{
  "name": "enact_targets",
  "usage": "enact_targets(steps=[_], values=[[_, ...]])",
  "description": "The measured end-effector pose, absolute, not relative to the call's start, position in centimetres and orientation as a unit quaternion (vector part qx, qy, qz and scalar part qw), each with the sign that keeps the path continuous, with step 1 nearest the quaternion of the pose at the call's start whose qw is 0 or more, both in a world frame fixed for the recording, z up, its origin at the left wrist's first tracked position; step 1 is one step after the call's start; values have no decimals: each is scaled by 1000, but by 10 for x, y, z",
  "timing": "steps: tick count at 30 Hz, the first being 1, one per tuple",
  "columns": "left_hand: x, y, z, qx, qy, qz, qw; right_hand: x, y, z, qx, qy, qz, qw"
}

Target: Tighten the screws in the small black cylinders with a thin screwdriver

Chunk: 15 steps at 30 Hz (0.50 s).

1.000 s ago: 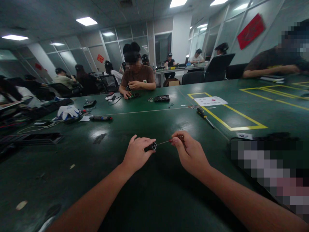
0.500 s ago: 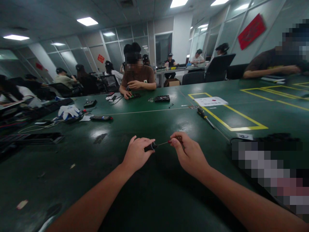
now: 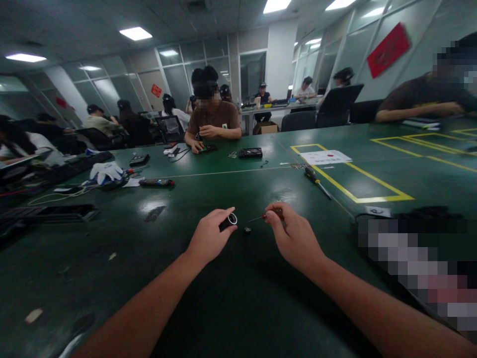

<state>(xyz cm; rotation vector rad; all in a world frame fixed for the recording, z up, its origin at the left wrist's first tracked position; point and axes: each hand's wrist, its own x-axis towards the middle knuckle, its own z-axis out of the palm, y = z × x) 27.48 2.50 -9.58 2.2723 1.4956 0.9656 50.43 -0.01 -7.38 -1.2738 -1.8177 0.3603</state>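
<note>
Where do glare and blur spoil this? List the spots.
Head view: glare on the green table beyond the left hand and right hand; head view: small dark piece between them looks soft and dim; head view: pixel blocks at lower right.

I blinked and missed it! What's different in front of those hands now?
A small dark piece has come out of the black tube, toward the right. The left hand moved slightly left with the tube. Unchanged: its grip, and the right hand holding the thin screwdriver.
</note>
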Motion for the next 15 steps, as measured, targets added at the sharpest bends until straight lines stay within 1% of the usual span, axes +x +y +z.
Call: enact_targets(steps=[5, 11, 15], values=[[275, 24, -91, 793, 502, 320, 133, 506, 0, -72, -510, -717, 131, 457], [276, 22, -81, 800, 514, 236, 200, 508, 0, -71, -512, -718, 132, 454], [286, 20, -75, 805, 530, 192, 186, 509, 1, -71, -515, -720, 134, 445]])
